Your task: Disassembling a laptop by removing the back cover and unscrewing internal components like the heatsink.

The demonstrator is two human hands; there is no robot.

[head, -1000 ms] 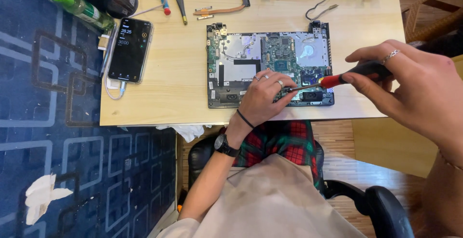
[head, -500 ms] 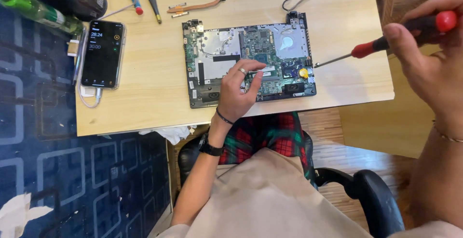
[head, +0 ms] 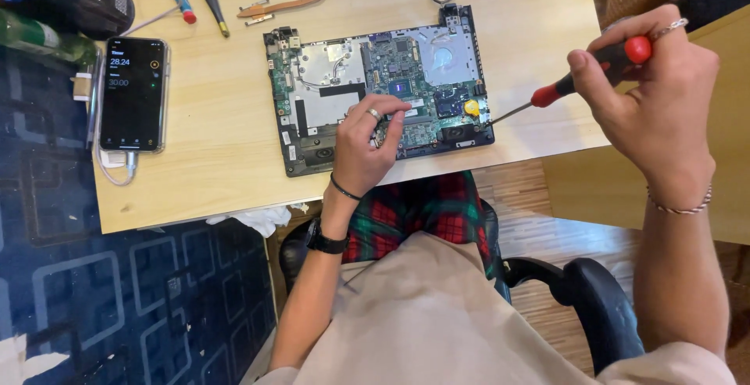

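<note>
Lying flat on the pale wooden counter (head: 219,143): opened laptop base (head: 383,88), bare green circuit board and grey metal shielding, long axis running left to right. Left hand (head: 371,147) resting on its near edge, fingers curled over a small part. Right hand (head: 656,96) hovering well off to the right, clenching a red-and-black screwdriver (head: 578,80), thin shaft slanting down-left toward the base's right edge.

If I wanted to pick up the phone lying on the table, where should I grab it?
Probably by its two long edges, coming from above. The phone lies flat, screen up, on the table, so only its thin sides offer a grip. Its bottom end has a white cable plugged in, so keep your hand nearer the middle.
</note>
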